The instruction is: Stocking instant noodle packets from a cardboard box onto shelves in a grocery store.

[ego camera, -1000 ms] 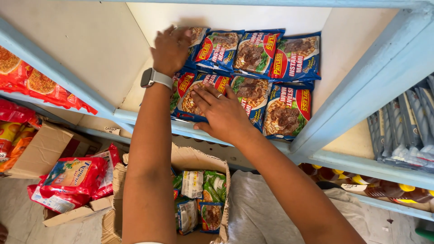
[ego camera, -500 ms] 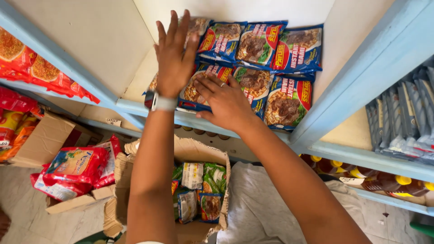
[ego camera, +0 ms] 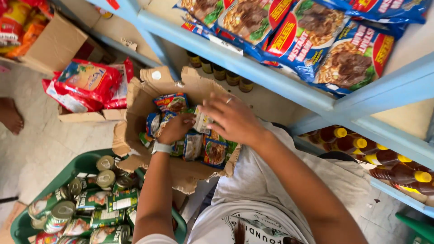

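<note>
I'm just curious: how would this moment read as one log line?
left hand: in cardboard box, on noodle packets | right hand: over box, touching a packet | blue shelf: stocked

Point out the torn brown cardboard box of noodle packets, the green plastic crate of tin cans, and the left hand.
Torn brown cardboard box (ego camera: pixel 135 97): head view, on its bare left flap.
Green plastic crate (ego camera: pixel 68 169): head view, on its upper rim.
Left hand (ego camera: pixel 175 129): head view, on the back of the hand, down among the packets.
</note>
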